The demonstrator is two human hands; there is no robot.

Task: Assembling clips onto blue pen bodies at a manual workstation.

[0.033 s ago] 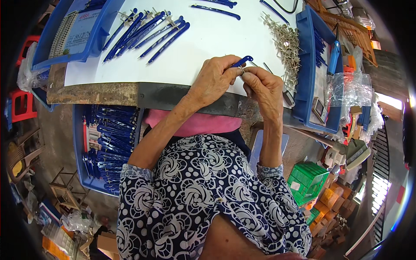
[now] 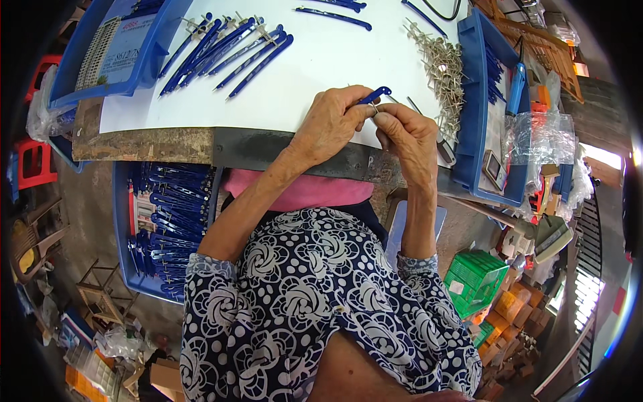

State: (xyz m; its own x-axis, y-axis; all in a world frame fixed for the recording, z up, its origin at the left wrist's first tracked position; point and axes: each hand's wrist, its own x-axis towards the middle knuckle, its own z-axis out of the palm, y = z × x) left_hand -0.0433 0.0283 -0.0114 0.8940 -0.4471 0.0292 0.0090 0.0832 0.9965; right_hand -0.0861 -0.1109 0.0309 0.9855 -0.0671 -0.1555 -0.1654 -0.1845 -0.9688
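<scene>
Above the table's near edge, my left hand (image 2: 336, 120) is closed around a slim blue plastic piece (image 2: 376, 94). Its rounded end sticks out past my fingers; the rest is hidden in the hand. My right hand (image 2: 406, 134) pinches a thin metal pin (image 2: 375, 107) just beside that rounded end. Most of the pin is covered by fingertips. To the right of my right hand lies a heap of small cross-shaped metal pins (image 2: 442, 74). Similar blue pieces (image 2: 234, 60), some with metal pins in their rounded ends, lie fanned out at the left of the white tabletop.
A blue bin (image 2: 474, 107) with blue pieces and a blue-handled tool (image 2: 516, 87) stands at the right. Another blue bin (image 2: 151, 60) sits at the left edge. Below the table, a bin (image 2: 120, 221) holds many blue pieces. More pieces (image 2: 333, 16) lie farther back.
</scene>
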